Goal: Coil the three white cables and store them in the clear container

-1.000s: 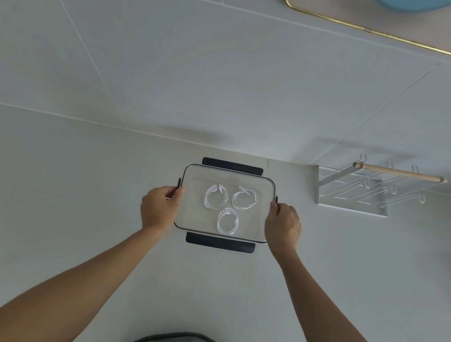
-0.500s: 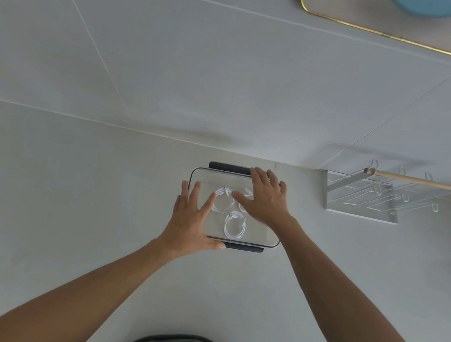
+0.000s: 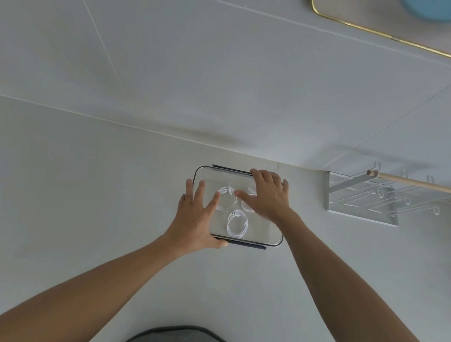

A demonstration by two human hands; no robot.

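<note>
The clear container (image 3: 269, 237) sits on the white counter near the back wall, its transparent lid on and dark clips along the far and near edges. Three coiled white cables lie inside: one at the near middle (image 3: 237, 224), one at the far left (image 3: 227, 199), one at the far right (image 3: 246, 206) partly hidden by my right hand. My left hand (image 3: 195, 218) lies flat on the lid's left part, fingers spread. My right hand (image 3: 267, 194) lies flat on the lid's far right part, fingers straight.
A white metal rack (image 3: 362, 199) with hooks and a wooden rod (image 3: 415, 183) stands to the right of the container against the wall. A gold-rimmed mirror (image 3: 391, 38) hangs high on the right. A grey cushion edge (image 3: 181, 341) shows at the bottom.
One second ago both hands held the lid by its left and right sides. They have since come onto the top of the lid and lie flat there; little differs from half a second ago.
</note>
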